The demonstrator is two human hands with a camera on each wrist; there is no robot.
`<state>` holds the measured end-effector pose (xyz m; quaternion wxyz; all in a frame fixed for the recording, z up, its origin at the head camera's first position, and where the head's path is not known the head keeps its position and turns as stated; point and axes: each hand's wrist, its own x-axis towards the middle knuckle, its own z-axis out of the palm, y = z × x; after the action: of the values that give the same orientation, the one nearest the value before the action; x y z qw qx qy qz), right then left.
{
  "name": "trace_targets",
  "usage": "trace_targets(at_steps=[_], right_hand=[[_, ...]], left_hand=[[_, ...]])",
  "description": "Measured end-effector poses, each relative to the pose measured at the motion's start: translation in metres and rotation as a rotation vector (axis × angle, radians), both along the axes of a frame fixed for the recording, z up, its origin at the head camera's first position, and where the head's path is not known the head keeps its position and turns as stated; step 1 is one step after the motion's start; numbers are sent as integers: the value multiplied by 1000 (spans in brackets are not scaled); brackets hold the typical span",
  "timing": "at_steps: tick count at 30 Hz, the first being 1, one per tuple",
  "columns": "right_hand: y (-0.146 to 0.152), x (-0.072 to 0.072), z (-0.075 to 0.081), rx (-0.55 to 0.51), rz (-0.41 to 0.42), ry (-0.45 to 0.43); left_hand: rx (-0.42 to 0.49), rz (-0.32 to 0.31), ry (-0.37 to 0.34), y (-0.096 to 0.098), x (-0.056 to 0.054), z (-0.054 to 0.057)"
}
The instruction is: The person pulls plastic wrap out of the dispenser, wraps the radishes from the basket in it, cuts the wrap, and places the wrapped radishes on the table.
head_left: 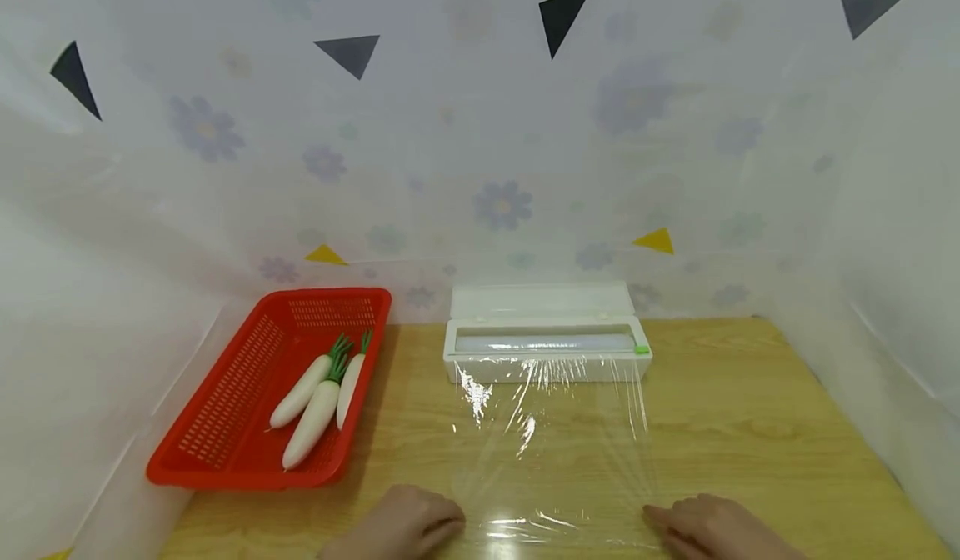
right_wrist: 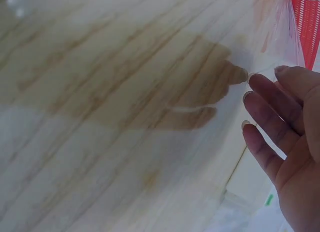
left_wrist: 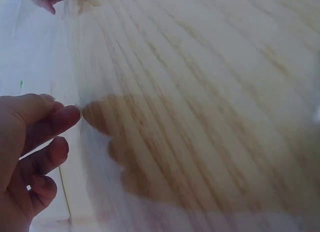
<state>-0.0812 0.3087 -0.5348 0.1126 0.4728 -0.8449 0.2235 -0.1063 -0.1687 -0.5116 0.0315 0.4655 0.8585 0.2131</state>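
Observation:
A sheet of clear plastic wrap [head_left: 555,460] stretches forward from the roll [head_left: 547,343] in an opened white dispenser box [head_left: 480,368], over the wooden table. At the sheet's near left corner my left hand [head_left: 408,525] pinches the wrap, thumb against index finger. The right hand [head_left: 716,527] holds the near right corner by thumb and index; its other fingers [right_wrist: 270,114] are only slightly bent. In the left wrist view, the left fingers [left_wrist: 47,154] curl loosely near the tabletop. Clear film is hard to make out at both fingertips.
A red plastic basket [head_left: 210,477] stands at the left with three white radishes [head_left: 315,418] with green stems inside. The box lid [head_left: 540,300] leans up at the back. A green slider [head_left: 641,349] sits at the box's right end. Pale patterned sheeting [head_left: 502,127] encloses the table.

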Motion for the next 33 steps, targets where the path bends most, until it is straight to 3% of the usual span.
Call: trace_targets(at_steps=[3, 5, 10, 13, 16, 24, 28, 32, 33], right_hand=[[2, -2, 0, 4, 14, -72], [3, -4, -1, 18, 12, -71], [6, -7, -11, 32, 21, 86], [8, -9, -16, 27, 18, 189], [11, -9, -18, 23, -20, 218], [18, -7, -17, 41, -112, 209], [19, -8, -18, 58, -119, 187], [18, -10, -18, 76, -106, 180], [17, -11, -18, 78, -103, 179]], left_hand=[[-24, 20, 3, 2, 0, 0], [-31, 20, 44, 3, 0, -2], [-24, 18, 190, 7, 1, -3], [-22, 18, 188, 7, 1, -4], [-27, 6, 179, 5, 0, -6], [-60, -15, 254, 4, -2, -3], [-136, -33, 221, 3, -5, 13], [-165, -7, 107, -3, -12, 48], [-160, 4, 105, -5, -15, 58]])
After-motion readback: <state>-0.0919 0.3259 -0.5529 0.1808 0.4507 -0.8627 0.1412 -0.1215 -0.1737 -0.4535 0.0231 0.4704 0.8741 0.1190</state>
